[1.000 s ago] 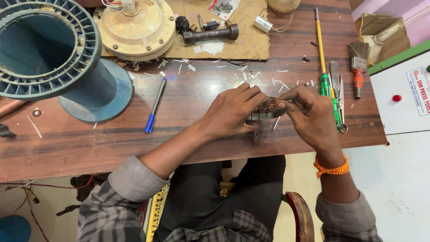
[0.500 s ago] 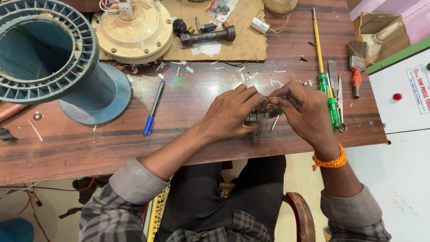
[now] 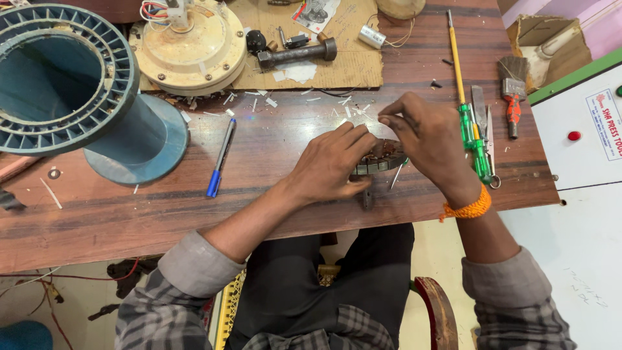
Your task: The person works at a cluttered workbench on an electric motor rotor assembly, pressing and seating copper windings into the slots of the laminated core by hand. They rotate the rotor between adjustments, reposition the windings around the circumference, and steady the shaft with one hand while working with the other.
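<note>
1. Dark metal with copper showing inside: that's the stator point(image 3: 382, 157), a small ring lying flat on the wooden bench point(image 3: 194, 207) right at the near edge.
2. The left hand point(image 3: 334, 165) is clamped over the stator's left side, fingers curled over the top and thumb tucked underneath at the bench edge. So that hand is closed on it, holding it down.
3. The right hand point(image 3: 431, 146) sits over the right side of the ring, with thumb and forefinger pressed together just above it. They look to be pinching something thin, but it's too small to tell what.
4. An orange band point(image 3: 468, 207) is on the right wrist.
5. Just right of the right hand: a green-handled screwdriver point(image 3: 468, 123) with a yellow shaft, lying almost straight up the bench. A brush point(image 3: 512, 91) lies a bit further right.
6. Well left of the left hand is a blue pen point(image 3: 220, 159), and past that a big blue spool point(image 3: 71, 84) standing on end.
7. Beyond both hands there's cardboard point(image 3: 350, 58) with a cream motor housing point(image 3: 188, 45) and a steel hammer point(image 3: 298, 52) on it.
8. Little white scraps point(image 3: 259, 100) are scattered between the cardboard and the hands.
</note>
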`<action>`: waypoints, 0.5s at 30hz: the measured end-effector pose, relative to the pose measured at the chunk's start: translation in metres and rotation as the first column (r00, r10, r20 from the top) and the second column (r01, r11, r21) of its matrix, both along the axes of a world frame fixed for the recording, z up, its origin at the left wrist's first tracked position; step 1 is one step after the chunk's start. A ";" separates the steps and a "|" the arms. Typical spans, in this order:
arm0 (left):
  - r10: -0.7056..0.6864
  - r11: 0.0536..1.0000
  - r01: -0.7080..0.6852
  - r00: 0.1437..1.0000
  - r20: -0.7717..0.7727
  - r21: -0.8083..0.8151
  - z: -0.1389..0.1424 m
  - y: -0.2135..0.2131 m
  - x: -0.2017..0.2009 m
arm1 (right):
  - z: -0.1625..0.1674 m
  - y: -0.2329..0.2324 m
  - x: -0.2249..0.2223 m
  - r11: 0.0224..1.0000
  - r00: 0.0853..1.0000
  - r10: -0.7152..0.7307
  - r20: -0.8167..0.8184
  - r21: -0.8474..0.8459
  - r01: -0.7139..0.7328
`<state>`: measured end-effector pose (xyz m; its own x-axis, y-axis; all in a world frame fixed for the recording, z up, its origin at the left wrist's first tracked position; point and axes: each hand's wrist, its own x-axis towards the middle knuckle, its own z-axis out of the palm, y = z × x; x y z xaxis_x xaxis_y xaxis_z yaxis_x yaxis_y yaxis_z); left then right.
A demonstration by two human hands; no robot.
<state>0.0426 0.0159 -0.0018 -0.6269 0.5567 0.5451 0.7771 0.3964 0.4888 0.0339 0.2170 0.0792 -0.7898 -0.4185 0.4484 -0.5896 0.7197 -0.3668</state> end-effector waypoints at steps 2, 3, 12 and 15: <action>-0.043 0.996 0.025 0.977 0.210 0.088 -0.003 -0.003 -0.005 | -0.003 -0.003 -0.007 0.998 0.999 0.030 -0.042 0.057 -0.028; -0.067 0.991 0.026 0.948 0.312 0.134 -0.005 -0.004 -0.007 | -0.004 -0.004 -0.010 0.996 0.999 0.025 -0.038 0.092 -0.021; -0.016 0.954 -0.243 0.542 0.840 0.175 -0.008 0.020 -0.017 | 0.000 -0.009 -0.009 0.992 0.985 0.053 -0.167 0.121 -0.032; -0.254 0.886 -0.140 0.651 0.716 0.442 -0.009 0.024 -0.021 | 0.003 -0.013 -0.001 0.993 0.989 0.005 -0.145 0.115 0.011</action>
<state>0.0216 0.0404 -0.0108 -0.8925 0.4414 0.0924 0.0854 -0.0358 0.9957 0.0325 0.2044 0.0821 -0.7212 -0.4718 0.5072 -0.6282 0.7541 -0.1918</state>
